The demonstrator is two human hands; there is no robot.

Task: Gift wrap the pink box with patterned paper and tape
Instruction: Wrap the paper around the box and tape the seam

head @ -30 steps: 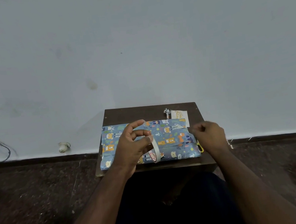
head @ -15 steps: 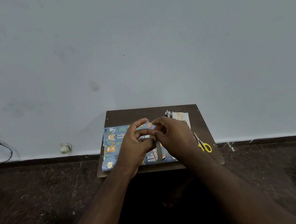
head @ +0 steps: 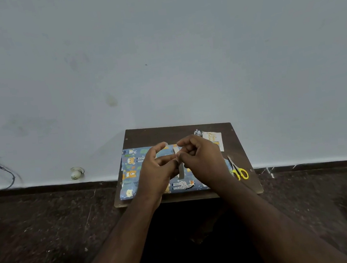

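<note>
Both hands meet over the wrapped box: left hand holds the tape roll, right hand pinches its thin, clingy end.

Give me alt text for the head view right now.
Both hands, left hand and right hand, meet over a blue animal-patterned wrapped box on a small dark wooden table, holding a pale roll of tape between them. Yellow-handled scissors lie at the table's right edge, near a white card.
</note>
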